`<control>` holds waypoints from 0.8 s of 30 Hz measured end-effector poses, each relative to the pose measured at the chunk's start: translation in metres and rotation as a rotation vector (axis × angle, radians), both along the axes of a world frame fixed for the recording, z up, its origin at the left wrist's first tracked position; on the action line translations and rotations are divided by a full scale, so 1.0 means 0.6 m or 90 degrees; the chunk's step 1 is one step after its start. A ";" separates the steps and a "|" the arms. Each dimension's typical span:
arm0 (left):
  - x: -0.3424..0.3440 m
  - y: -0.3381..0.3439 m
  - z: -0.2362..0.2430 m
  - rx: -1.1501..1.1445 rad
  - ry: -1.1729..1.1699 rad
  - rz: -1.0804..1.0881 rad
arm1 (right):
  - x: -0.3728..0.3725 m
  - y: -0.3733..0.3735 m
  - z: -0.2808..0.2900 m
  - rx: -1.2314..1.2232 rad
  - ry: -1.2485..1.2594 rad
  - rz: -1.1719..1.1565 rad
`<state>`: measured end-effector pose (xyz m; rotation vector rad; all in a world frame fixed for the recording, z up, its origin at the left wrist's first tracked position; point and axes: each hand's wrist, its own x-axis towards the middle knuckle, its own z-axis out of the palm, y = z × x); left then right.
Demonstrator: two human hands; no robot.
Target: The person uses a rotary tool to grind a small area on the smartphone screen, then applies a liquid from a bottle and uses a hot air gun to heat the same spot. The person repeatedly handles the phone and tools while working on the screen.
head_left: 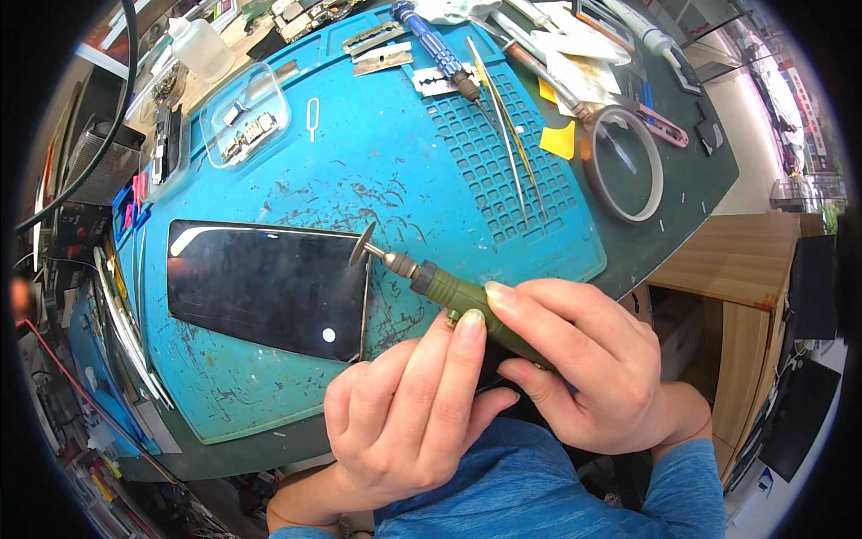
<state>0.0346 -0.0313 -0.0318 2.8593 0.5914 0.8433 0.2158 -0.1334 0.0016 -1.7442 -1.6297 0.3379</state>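
Note:
A green rotary tool [460, 296] with a thin round cutting disc [362, 243] on its metal shaft is held over the near part of the mat, tip up and to the left. My right hand [588, 359] is closed round its body, with thumb below and fingers above. The fingertips of my left hand [409, 413] press on its lower side, beside a small brass-coloured knob [452, 317]. Left of the tool, a dark phone screen [265, 292] lies flat on the blue mat [350, 175]. The disc appears over the screen's right upper corner; whether they touch, I cannot tell.
A blue screwdriver [437, 49], tweezers [507, 135] and blades [382, 58] lie at the mat's far side. A tape roll [660, 171] stands to the right. Far left are a clear tray [213, 117] with small parts, a plastic bottle [199, 49] and a SIM pin [312, 117].

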 end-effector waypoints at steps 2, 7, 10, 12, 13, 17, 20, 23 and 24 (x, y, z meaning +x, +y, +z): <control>0.000 0.000 0.000 -0.001 0.002 0.001 | 0.000 0.000 0.001 -0.004 -0.001 0.000; -0.001 0.001 0.001 -0.002 0.008 -0.001 | 0.000 0.000 0.001 -0.009 0.006 0.000; -0.002 0.001 0.002 -0.006 0.010 -0.001 | 0.000 0.001 0.004 -0.013 0.004 0.002; -0.001 0.000 0.002 -0.010 0.007 0.000 | 0.000 0.001 0.003 -0.011 0.004 0.003; 0.000 0.000 0.001 -0.010 0.005 0.000 | 0.001 0.000 0.003 -0.010 0.004 0.004; -0.001 0.000 0.001 -0.010 0.004 0.000 | 0.002 0.002 0.001 -0.002 0.001 0.008; -0.001 0.001 0.001 -0.009 0.005 -0.002 | 0.002 0.002 0.004 -0.008 0.002 0.009; -0.001 0.001 0.001 -0.008 0.004 -0.004 | 0.001 0.001 0.002 -0.006 0.003 0.007; -0.001 0.000 0.001 -0.009 0.005 -0.004 | 0.001 0.001 0.004 -0.009 0.002 0.007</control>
